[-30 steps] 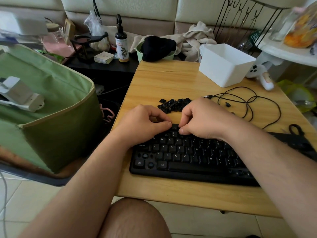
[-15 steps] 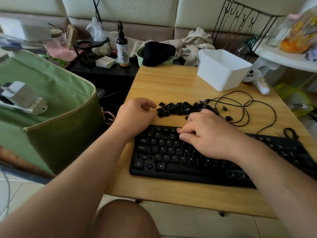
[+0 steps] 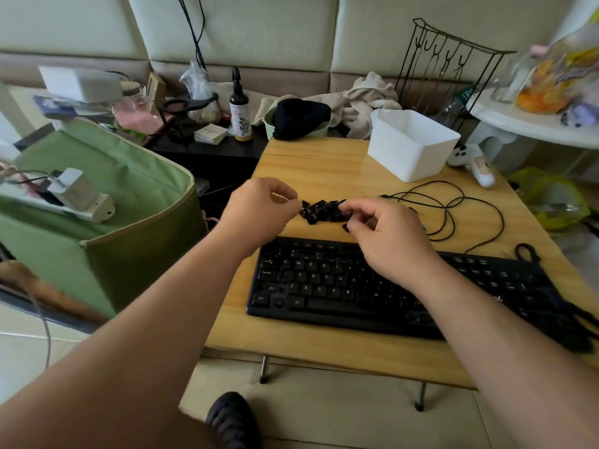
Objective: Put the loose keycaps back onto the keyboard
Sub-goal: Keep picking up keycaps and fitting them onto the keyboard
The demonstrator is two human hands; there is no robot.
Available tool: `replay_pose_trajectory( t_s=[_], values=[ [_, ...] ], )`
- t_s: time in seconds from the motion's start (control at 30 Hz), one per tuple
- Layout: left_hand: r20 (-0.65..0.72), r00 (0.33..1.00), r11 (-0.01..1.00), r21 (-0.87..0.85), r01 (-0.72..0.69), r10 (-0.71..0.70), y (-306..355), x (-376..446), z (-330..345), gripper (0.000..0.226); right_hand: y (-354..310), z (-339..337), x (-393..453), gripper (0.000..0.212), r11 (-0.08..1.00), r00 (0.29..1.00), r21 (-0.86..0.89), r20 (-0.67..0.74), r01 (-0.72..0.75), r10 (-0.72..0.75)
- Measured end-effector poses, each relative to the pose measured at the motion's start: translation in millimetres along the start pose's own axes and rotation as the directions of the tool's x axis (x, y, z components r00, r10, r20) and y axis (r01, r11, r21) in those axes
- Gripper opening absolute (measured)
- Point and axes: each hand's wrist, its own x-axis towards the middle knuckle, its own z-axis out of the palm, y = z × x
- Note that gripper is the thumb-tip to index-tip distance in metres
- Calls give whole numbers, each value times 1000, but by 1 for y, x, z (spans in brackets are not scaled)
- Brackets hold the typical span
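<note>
A black keyboard [image 3: 324, 283] lies along the front of the wooden table [image 3: 317, 170], with a few bare sockets on its left side. A pile of loose black keycaps [image 3: 321, 209] sits just behind it. My left hand [image 3: 259, 213] is at the pile's left edge, fingers curled, thumb and forefinger closing on a keycap there. My right hand [image 3: 389, 238] hovers over the keyboard's top row and pinches a single keycap [image 3: 346, 227] between thumb and forefinger. Its palm hides part of the pile and the keys beneath.
A white plastic bin [image 3: 411, 147] stands at the table's back right. A black cable [image 3: 453, 215] loops to the right of the pile. A green fabric box [image 3: 113, 222] stands left of the table. A white controller [image 3: 470, 157] lies at the right edge.
Both hands have lifted off the keyboard and moved back to the keycap pile. My right hand now pinches a keycap. The camera has tilted up and back.
</note>
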Motion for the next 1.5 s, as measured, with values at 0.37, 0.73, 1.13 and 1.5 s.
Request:
replay_pose_trajectory(
  t_s=[0.37,0.73,1.13,1.5],
  values=[
    [361,933,393,-857,332,0,23,-66,3,7,-45,-10,-20,34,960,957,102,-156,261,-244],
    [527,832,273,-837,474,172,22,-67,7,10,-47,-25,-27,30,941,949,170,-172,292,-263],
    [544,812,349,-818,457,212,28,-66,9,13,-50,-39,-30,26,953,957,144,-156,267,-245],
    [399,916,529,-785,323,32,16,-44,-6,6,-77,-44,1,14,895,928,-270,-21,354,-373]
  ],
)
